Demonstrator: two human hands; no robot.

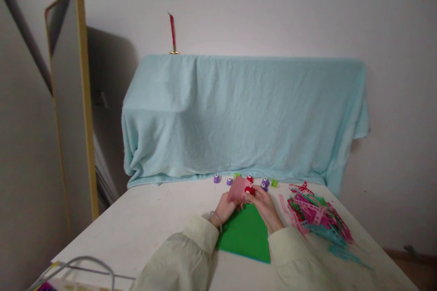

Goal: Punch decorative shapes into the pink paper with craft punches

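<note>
My left hand [225,207] holds a small pink sheet [238,189] upright over the white table [146,223]. My right hand [264,204] grips a small red punch [249,189] pressed against the edge of that pink sheet. Under both hands lies a green sheet [244,234]. A row of small punches stands behind the hands: purple ones [216,178] [264,184], a red one [250,178] and green ones [274,183].
A heap of pink, teal and red cut paper strips [316,218] lies to the right of the hands. A light blue cloth [239,113] drapes something large along the wall. A gold-framed mirror [70,100] leans at the left. White cables [82,266] lie at the near left corner.
</note>
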